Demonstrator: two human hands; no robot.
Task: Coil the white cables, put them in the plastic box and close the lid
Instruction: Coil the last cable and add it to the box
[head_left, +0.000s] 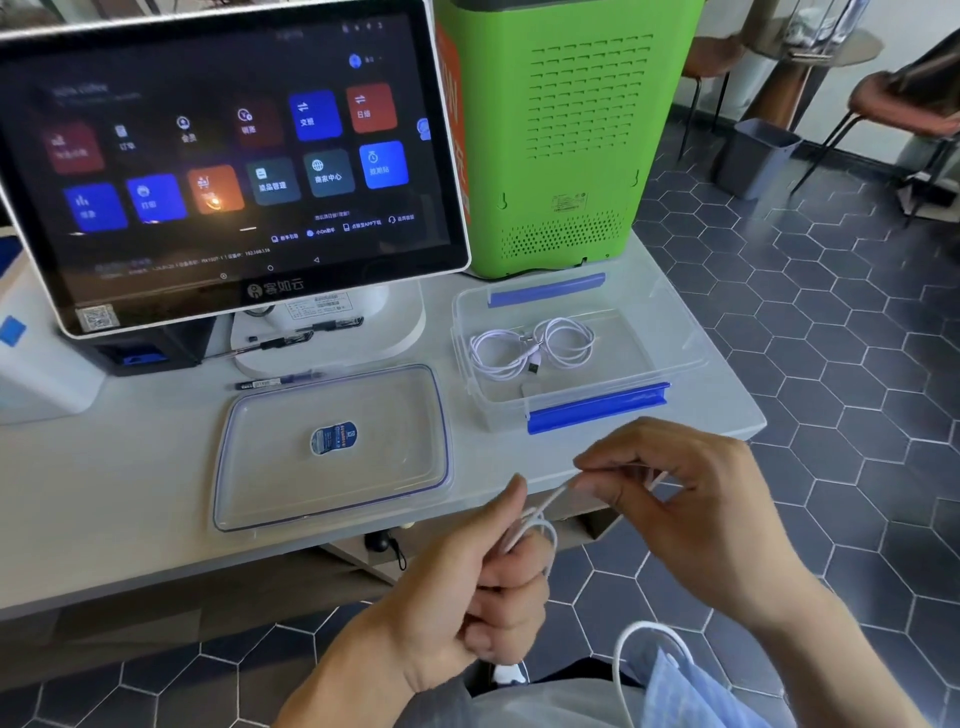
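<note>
My left hand (488, 577) grips a cable (540, 512), my right hand (670, 493) pinches its end; box (670, 358) open, lid (332, 499) beside it.

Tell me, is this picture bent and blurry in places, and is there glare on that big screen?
In the head view, the wide lens bows the touchscreen's frame and the table edge; the screen carries soft reflections and one orange glow spot; the right hand and the white cable it pinches are slightly motion-blurred, the left hand less so; the plastic box and lid look sharp under even daylight.
</note>
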